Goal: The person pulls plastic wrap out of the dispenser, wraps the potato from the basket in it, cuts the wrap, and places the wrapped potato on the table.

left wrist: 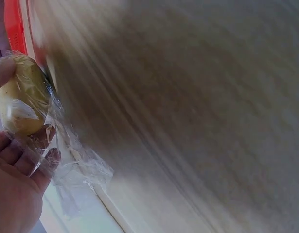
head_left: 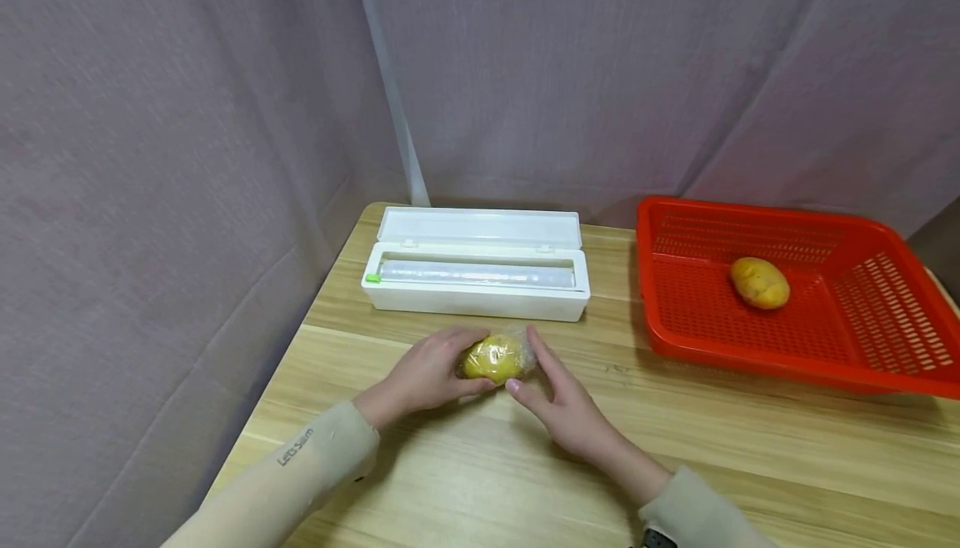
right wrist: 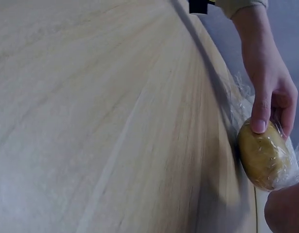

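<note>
A yellow potato (head_left: 491, 359) wrapped in clear cling film (head_left: 527, 349) is held low over the table, between both hands. My left hand (head_left: 427, 369) grips its left end, fingers over the far side and thumb on the near side. At the right end, my right hand (head_left: 566, 402) has its fairly straight fingers and thumb spread around the film. Loose film (left wrist: 81, 170) trails from the potato in the left wrist view. In the right wrist view, the left thumb presses on the potato (right wrist: 263, 154); only part of the right hand (right wrist: 288, 208) shows.
Behind the hands stands a white cling film box (head_left: 480, 302), lid raised, with a film roll (head_left: 476, 273) inside and a green slider (head_left: 372, 279) at its left. A red basket (head_left: 652, 314) at the right holds another potato (head_left: 760, 283). Grey curtains (head_left: 525, 72) border the table.
</note>
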Action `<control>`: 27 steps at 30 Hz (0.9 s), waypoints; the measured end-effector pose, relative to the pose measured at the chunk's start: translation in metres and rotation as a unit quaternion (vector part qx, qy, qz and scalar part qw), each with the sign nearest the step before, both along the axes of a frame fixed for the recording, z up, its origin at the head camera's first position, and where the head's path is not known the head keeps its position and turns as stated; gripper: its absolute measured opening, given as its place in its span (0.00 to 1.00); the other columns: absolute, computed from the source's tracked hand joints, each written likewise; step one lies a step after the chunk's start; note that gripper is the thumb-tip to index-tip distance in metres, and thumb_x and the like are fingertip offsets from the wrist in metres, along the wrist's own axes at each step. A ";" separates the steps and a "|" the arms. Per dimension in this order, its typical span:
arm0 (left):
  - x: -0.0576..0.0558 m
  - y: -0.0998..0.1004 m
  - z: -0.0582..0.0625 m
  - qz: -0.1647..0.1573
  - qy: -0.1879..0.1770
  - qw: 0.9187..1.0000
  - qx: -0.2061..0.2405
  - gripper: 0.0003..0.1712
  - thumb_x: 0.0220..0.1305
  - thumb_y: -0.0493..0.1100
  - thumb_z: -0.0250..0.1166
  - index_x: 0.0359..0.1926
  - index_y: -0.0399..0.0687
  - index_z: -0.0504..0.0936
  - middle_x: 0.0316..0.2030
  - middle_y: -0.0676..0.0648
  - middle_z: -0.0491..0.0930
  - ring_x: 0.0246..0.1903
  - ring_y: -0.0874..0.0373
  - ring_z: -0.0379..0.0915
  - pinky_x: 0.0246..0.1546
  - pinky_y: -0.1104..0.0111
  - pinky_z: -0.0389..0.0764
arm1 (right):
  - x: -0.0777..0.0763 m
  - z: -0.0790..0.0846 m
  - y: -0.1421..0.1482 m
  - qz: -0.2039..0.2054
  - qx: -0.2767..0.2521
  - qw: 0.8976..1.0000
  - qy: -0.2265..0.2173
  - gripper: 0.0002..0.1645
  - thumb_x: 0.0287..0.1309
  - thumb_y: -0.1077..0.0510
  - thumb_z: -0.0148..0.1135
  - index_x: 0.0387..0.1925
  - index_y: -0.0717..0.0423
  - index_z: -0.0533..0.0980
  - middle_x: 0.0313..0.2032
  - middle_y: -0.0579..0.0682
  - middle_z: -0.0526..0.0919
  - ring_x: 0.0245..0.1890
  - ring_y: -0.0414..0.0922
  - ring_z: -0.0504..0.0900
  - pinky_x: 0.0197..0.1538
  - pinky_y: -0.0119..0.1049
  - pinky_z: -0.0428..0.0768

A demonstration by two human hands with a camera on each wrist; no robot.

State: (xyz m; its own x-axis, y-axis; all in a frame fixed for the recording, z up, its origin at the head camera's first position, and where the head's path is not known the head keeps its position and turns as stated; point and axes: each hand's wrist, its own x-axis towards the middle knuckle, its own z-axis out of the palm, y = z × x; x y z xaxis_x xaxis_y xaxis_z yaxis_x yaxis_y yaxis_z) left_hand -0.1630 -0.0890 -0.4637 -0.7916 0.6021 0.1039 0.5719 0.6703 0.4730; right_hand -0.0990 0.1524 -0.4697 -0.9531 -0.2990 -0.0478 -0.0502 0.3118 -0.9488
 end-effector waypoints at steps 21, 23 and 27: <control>0.010 0.016 -0.003 0.042 0.017 0.999 0.029 0.41 0.61 0.57 0.80 0.66 0.38 0.79 0.60 0.40 0.84 0.56 0.48 0.84 0.58 0.54 0.85 | -0.007 -0.003 0.001 0.079 0.169 0.974 0.130 0.58 0.73 0.39 0.66 0.86 0.59 0.45 0.86 0.57 0.41 0.85 0.57 0.42 0.81 0.61 0.52; 0.010 0.017 -0.003 0.045 0.016 0.999 0.024 0.40 0.62 0.58 0.80 0.66 0.39 0.79 0.60 0.40 0.84 0.56 0.48 0.83 0.58 0.54 0.85 | -0.007 -0.006 0.002 0.091 0.198 0.964 0.151 0.59 0.72 0.39 0.66 0.85 0.61 0.45 0.86 0.59 0.40 0.85 0.58 0.41 0.81 0.61 0.53; 0.009 0.017 -0.004 0.046 0.013 0.999 0.017 0.41 0.61 0.58 0.80 0.67 0.38 0.79 0.61 0.39 0.83 0.57 0.46 0.83 0.59 0.54 0.85 | -0.007 -0.007 0.003 0.106 0.249 0.946 0.180 0.62 0.71 0.37 0.67 0.85 0.62 0.44 0.86 0.60 0.41 0.85 0.58 0.42 0.81 0.60 0.53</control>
